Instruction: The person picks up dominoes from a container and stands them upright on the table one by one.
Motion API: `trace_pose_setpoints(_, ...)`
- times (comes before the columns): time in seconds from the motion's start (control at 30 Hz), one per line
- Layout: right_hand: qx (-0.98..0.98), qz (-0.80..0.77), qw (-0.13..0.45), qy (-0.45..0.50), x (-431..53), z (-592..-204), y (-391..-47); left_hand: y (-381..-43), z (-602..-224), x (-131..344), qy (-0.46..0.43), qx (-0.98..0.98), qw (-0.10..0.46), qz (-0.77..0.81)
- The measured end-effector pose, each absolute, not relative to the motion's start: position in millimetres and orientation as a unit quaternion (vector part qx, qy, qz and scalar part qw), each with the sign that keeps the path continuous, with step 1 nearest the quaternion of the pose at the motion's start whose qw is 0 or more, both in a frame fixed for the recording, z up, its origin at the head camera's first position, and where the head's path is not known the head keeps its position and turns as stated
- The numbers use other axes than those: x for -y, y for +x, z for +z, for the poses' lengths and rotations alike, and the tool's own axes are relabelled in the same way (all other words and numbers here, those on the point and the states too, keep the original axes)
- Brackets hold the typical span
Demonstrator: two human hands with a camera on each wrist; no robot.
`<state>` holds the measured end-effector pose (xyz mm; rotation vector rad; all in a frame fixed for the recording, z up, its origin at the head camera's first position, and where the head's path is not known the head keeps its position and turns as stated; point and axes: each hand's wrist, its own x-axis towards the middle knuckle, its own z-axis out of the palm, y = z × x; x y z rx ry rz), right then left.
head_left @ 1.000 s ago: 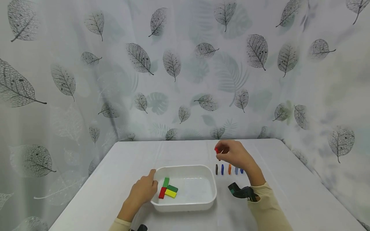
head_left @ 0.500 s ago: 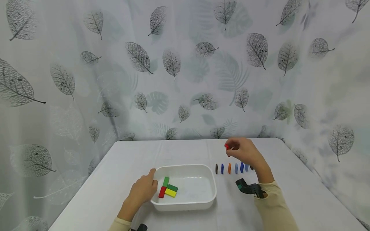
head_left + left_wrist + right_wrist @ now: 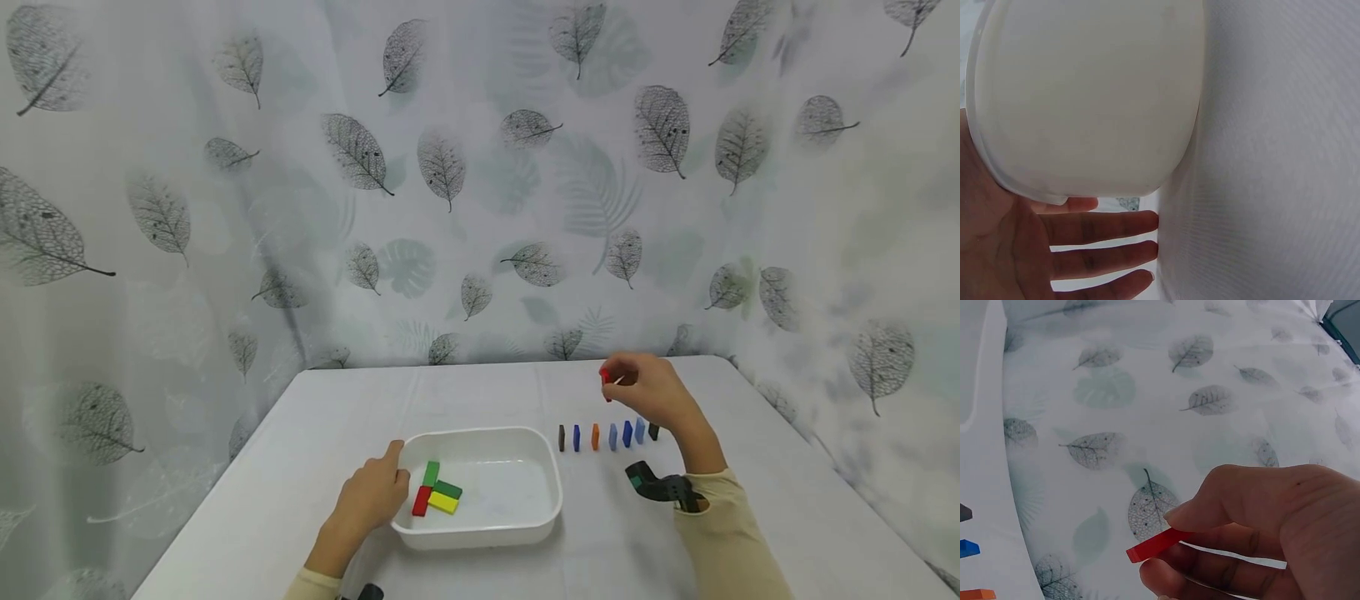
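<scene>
The left hand (image 3: pixel 371 492) touches the white tray (image 3: pixel 506 536) holding four blocks (image 3: pixel 444 488).

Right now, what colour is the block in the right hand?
Red. The block in the right hand shows best in the right wrist view.

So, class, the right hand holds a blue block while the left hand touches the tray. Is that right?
Not quite: the right hand holds a red block, not a blue one, as the right wrist view shows. The left hand does touch the tray.
</scene>
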<state>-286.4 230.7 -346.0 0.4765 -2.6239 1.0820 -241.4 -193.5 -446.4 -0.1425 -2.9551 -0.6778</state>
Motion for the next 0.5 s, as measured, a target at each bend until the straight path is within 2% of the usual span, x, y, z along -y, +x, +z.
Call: trace_pose_setpoints(0.5, 0.913, 0.355, 0.146, 0.141, -254.3, -357.9, -291.6, -240.7, -446.0, 194.2, -0.049, 0.972, 0.052, -0.225)
